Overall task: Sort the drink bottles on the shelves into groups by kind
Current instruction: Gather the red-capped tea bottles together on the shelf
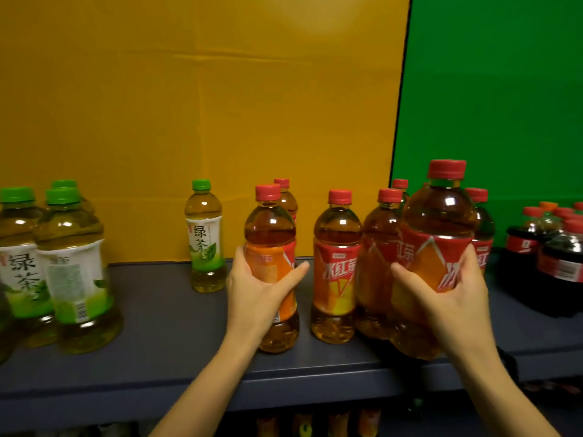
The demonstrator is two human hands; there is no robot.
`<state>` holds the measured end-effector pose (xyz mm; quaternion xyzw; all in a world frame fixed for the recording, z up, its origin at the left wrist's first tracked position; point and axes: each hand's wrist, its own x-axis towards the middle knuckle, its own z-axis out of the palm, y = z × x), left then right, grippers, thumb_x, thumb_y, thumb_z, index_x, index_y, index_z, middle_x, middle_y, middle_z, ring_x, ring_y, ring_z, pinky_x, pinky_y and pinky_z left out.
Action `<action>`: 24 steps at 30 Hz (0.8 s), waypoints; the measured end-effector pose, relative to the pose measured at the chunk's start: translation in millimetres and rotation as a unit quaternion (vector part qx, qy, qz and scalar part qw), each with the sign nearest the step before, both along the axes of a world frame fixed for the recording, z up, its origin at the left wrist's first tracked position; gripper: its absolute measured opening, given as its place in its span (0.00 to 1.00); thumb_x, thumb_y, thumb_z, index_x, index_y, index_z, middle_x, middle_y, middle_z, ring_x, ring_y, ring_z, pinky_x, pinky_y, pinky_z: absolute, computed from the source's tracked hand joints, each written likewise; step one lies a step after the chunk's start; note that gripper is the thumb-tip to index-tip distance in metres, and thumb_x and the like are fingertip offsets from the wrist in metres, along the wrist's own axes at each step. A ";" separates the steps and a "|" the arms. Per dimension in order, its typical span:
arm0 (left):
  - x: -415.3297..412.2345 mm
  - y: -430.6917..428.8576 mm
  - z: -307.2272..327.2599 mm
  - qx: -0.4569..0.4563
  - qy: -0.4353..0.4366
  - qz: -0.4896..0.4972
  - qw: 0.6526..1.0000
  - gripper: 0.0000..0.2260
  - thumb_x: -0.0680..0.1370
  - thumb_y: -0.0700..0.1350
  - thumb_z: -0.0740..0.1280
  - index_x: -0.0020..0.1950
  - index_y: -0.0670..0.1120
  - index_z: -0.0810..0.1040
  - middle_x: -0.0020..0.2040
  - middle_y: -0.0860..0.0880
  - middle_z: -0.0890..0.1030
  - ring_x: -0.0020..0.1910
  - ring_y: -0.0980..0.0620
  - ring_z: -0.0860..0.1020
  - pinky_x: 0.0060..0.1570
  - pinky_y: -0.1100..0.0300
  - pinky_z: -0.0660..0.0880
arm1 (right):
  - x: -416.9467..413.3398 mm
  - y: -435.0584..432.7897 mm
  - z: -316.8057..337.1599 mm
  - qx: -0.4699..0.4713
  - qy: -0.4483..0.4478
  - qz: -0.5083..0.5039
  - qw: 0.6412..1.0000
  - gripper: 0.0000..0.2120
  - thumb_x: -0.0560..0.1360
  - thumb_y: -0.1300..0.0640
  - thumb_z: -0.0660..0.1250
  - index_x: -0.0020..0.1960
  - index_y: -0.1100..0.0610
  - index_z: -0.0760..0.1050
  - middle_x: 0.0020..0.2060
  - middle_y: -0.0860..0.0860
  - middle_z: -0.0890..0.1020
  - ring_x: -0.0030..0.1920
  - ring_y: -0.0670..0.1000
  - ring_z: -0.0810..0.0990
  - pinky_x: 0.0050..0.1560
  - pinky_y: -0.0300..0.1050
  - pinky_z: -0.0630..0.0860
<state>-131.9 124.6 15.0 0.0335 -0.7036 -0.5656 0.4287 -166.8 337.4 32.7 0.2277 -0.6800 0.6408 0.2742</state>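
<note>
Gripping 冰红茶 bottles [437, 247], both hands [262, 288].

Glossy clear plastic bottles on a matt shelf

The red-capped amber tea bottles [336, 266] and green-capped pale green tea bottles [206, 238] are clear, smooth plastic that catches bright highlights, each wrapped in a shiny printed film label. The dark cola bottles [558, 257] gleam likewise. The dark grey shelf board [167, 326] looks matt and smooth. The yellow backdrop [189, 105] appears matt, with faint creases; the green backdrop [498, 105] is matt too.
</note>
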 end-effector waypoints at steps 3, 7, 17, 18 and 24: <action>-7.3 17.6 -5.8 0.004 0.002 0.012 1.000 0.30 0.58 0.56 0.78 0.55 0.53 0.72 0.50 0.54 0.79 0.52 0.54 0.78 0.51 0.56 0.77 | -17.0 5.6 -9.7 0.006 -0.013 -0.004 1.000 0.35 0.57 0.42 0.76 0.59 0.48 0.68 0.51 0.43 0.78 0.53 0.45 0.78 0.56 0.50 0.77; -12.5 32.0 -5.6 -0.003 0.030 0.043 0.999 0.31 0.58 0.55 0.75 0.58 0.49 0.70 0.51 0.55 0.78 0.50 0.60 0.77 0.46 0.67 0.74 | -32.7 3.2 -16.1 0.013 -0.023 0.018 0.999 0.32 0.58 0.44 0.74 0.59 0.47 0.67 0.50 0.39 0.77 0.50 0.35 0.76 0.47 0.32 0.74; -26.3 43.9 -17.1 -0.072 0.046 0.101 0.991 0.50 0.54 0.53 0.79 0.69 0.54 0.55 0.58 0.64 0.65 0.54 0.74 0.67 0.48 0.81 0.65 | -62.1 -28.3 -36.7 0.025 -0.072 0.057 0.995 0.42 0.58 0.39 0.72 0.67 0.49 0.60 0.58 0.47 0.75 0.58 0.46 0.76 0.58 0.45 0.76; -27.5 44.0 -17.6 -0.076 0.042 0.109 0.990 0.50 0.54 0.52 0.79 0.69 0.54 0.55 0.58 0.62 0.65 0.53 0.72 0.67 0.47 0.82 0.64 | -65.3 -30.1 -37.2 0.024 -0.075 0.058 0.995 0.42 0.59 0.40 0.72 0.67 0.49 0.59 0.59 0.47 0.74 0.58 0.46 0.76 0.58 0.45 0.76; -33.1 43.6 -17.1 -0.105 0.032 0.159 0.981 0.48 0.57 0.52 0.78 0.70 0.48 0.56 0.61 0.58 0.63 0.59 0.65 0.64 0.50 0.77 0.63 | -77.8 -36.4 -40.5 0.034 -0.073 0.068 0.994 0.39 0.62 0.42 0.74 0.65 0.47 0.57 0.59 0.46 0.72 0.59 0.46 0.74 0.56 0.41 0.74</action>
